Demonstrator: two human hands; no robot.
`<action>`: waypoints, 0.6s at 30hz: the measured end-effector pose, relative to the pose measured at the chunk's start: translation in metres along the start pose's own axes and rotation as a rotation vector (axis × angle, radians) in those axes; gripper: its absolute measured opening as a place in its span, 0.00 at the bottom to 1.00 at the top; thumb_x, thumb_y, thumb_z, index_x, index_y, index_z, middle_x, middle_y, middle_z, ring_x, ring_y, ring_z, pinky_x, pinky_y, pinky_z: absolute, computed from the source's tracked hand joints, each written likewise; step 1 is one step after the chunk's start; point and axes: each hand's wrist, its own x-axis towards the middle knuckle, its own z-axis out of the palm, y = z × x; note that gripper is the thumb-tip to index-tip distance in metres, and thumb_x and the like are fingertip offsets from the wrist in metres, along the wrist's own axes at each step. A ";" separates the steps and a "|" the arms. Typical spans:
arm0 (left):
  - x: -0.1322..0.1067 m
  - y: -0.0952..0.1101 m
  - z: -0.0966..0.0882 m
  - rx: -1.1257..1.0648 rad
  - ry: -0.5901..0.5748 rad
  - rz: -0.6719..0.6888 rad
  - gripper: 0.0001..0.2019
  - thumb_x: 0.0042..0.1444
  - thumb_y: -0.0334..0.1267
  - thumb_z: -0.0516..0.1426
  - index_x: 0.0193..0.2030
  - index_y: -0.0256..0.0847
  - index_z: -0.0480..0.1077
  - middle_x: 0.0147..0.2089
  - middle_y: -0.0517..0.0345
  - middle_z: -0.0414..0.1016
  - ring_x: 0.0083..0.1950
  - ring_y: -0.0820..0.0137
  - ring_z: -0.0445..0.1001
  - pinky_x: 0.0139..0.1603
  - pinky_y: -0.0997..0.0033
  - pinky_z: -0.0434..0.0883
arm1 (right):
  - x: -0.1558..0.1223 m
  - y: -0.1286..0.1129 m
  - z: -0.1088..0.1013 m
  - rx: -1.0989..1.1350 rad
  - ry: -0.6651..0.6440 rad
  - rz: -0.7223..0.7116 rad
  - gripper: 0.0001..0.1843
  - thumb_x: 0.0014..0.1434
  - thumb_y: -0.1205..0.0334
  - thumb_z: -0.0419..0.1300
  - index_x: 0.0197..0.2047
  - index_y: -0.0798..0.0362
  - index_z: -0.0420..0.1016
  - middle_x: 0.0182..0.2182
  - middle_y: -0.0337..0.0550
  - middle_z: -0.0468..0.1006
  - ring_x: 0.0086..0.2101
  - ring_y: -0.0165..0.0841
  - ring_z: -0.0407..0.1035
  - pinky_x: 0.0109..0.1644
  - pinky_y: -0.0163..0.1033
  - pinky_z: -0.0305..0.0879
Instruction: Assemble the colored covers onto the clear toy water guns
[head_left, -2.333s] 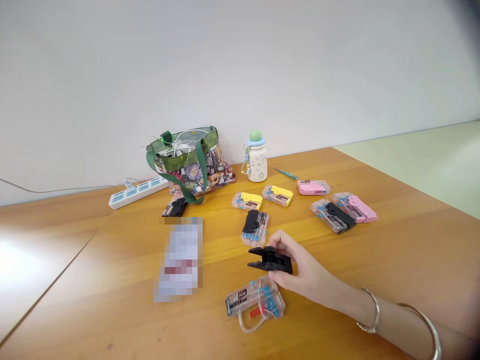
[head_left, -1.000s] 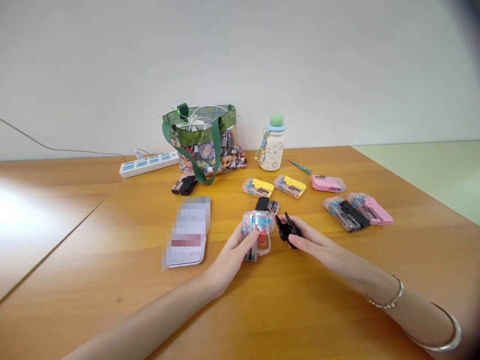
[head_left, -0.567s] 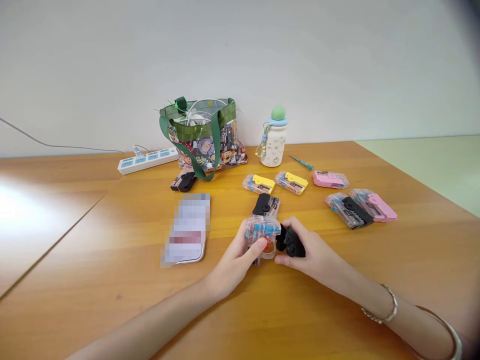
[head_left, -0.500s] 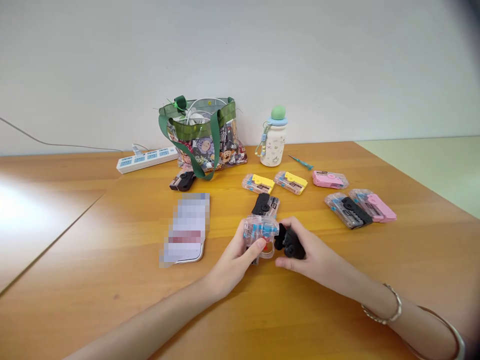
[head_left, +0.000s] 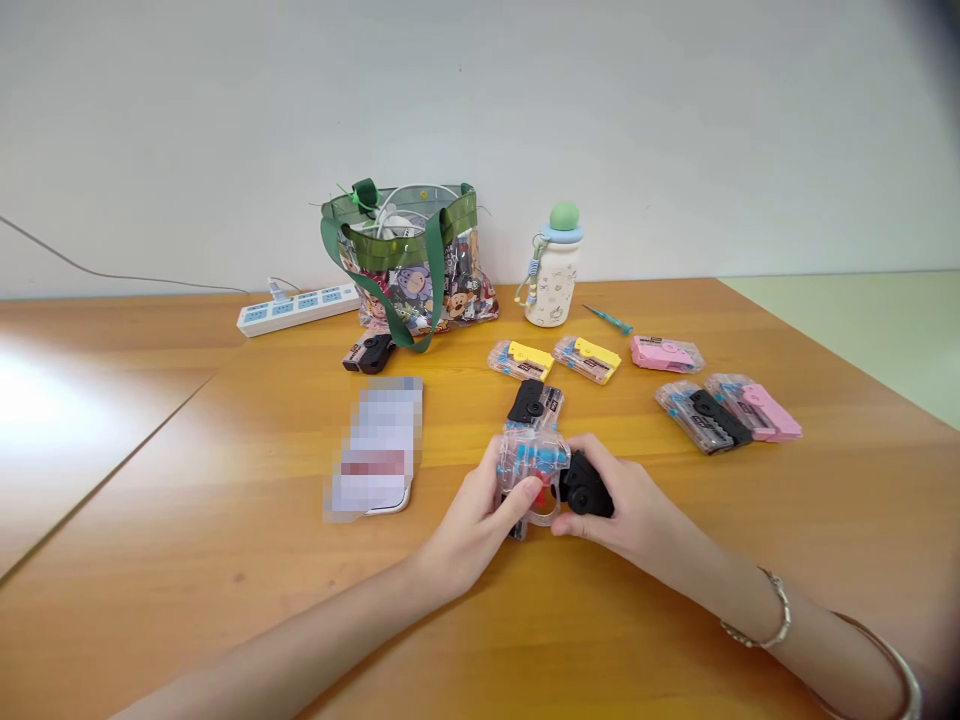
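Fitting, it seems: my left hand (head_left: 478,518) pinches the gun (head_left: 531,458) over the table (head_left: 525,640), my right hand (head_left: 634,508) clasps the cover (head_left: 591,490) at its edge; next calls for careful alignment.

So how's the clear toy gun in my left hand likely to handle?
The clear toy gun looks like hard plastic, so it's probably stiff and light. Its glossy surface may feel slippery, and its thin trigger loop could be fragile.
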 end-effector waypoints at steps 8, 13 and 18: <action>-0.001 0.003 0.005 0.020 0.055 -0.027 0.12 0.62 0.46 0.49 0.46 0.41 0.59 0.36 0.59 0.69 0.37 0.68 0.70 0.38 0.71 0.68 | -0.009 -0.004 0.007 0.106 -0.029 -0.093 0.16 0.65 0.58 0.48 0.55 0.52 0.55 0.49 0.50 0.72 0.45 0.39 0.69 0.48 0.43 0.63; -0.004 0.004 0.004 0.050 0.050 -0.021 0.09 0.62 0.45 0.49 0.42 0.42 0.58 0.32 0.62 0.66 0.32 0.71 0.67 0.33 0.74 0.67 | -0.008 0.000 0.015 0.334 -0.069 -0.053 0.16 0.65 0.51 0.48 0.51 0.50 0.58 0.38 0.44 0.73 0.34 0.33 0.69 0.38 0.37 0.66; -0.005 0.006 0.005 -0.016 -0.051 -0.070 0.09 0.62 0.44 0.48 0.41 0.42 0.55 0.27 0.65 0.64 0.25 0.74 0.64 0.27 0.75 0.65 | -0.009 -0.001 0.013 0.509 -0.188 0.041 0.17 0.65 0.47 0.46 0.49 0.49 0.59 0.31 0.36 0.63 0.23 0.23 0.58 0.28 0.31 0.61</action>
